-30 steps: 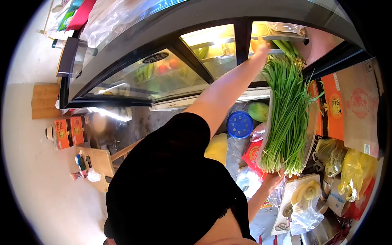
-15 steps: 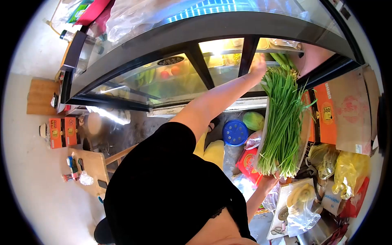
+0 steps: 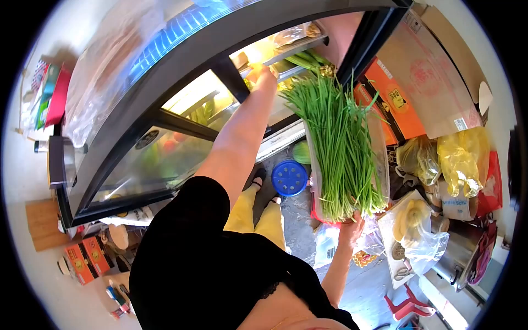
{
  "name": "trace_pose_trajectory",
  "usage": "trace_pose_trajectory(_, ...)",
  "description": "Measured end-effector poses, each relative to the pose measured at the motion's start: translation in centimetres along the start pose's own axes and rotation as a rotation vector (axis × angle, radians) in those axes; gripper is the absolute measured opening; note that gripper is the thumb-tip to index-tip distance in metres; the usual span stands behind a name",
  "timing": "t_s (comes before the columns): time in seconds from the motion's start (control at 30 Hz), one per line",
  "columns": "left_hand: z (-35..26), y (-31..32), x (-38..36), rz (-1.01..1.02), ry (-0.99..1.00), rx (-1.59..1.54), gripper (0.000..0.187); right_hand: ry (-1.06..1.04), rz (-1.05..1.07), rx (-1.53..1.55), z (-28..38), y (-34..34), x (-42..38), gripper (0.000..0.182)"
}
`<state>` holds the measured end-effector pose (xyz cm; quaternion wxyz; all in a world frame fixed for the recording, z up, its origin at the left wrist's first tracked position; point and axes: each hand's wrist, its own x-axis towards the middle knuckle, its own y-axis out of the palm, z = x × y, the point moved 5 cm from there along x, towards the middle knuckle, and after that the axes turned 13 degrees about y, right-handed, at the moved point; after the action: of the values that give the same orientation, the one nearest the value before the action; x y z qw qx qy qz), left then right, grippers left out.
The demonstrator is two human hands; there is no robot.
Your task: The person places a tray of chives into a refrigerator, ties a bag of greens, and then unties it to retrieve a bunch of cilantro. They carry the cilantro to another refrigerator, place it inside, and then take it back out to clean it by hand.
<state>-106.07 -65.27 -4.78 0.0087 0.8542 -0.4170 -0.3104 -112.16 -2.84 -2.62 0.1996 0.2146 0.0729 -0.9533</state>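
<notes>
Two bare hands are in view, working well apart. The right hand (image 3: 352, 223) is under the near end of a translucent plastic bin (image 3: 380, 148), grasping its edge. Green chives (image 3: 341, 148) fill that bin, lying lengthwise directly beyond the right hand: cut ends just above its fingers, leaf tips reaching to the opening of a glass-fronted display cooler (image 3: 223, 38). The left hand (image 3: 261, 75) is inside that opening, beside the leaf tips; glare covers its fingers, so whether it is clenched or grasping anything cannot be told. Thick green stalks (image 3: 304, 59) lie on a cooler shelf just to the right of the left hand. To the right of the right hand, bananas (image 3: 408, 218) sit partly in a clear plastic bag (image 3: 428, 252), with scissors (image 3: 404, 273) near them. Left of and beyond the right hand are a round blue perforated top (image 3: 290, 177) and a partly hidden green melon (image 3: 301, 153). Farther beyond it, to the right, stands an orange box (image 3: 393, 99) against a brown carton (image 3: 426, 71).
</notes>
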Motion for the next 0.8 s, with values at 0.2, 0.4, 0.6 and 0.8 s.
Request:
trace_pose_trajectory(0.2,-2.0,1.4,-1.8,0.136,-0.132,-0.397,0.026,0.28,0.034,0.417,2.7,2.1,-1.3,0.044)
trace_pose_trajectory(0.4,-7.6,2.3,-5.3,0.343,0.593,1.97,0.054,0.314,0.18,0.58,0.1,1.9,-0.3,0.042)
trace_pose_trajectory(0.6,-6.8,1.0,-0.1,0.216,0.662,2.205,0.034,0.328,0.182,0.664,-1.6,1.6,0.1,0.043)
trace_pose_trajectory(0.8,-6.3,-1.3,-5.8,0.824,1.14,3.349,0.028,0.282,0.057,0.654,-2.4,0.7,-0.1,0.044)
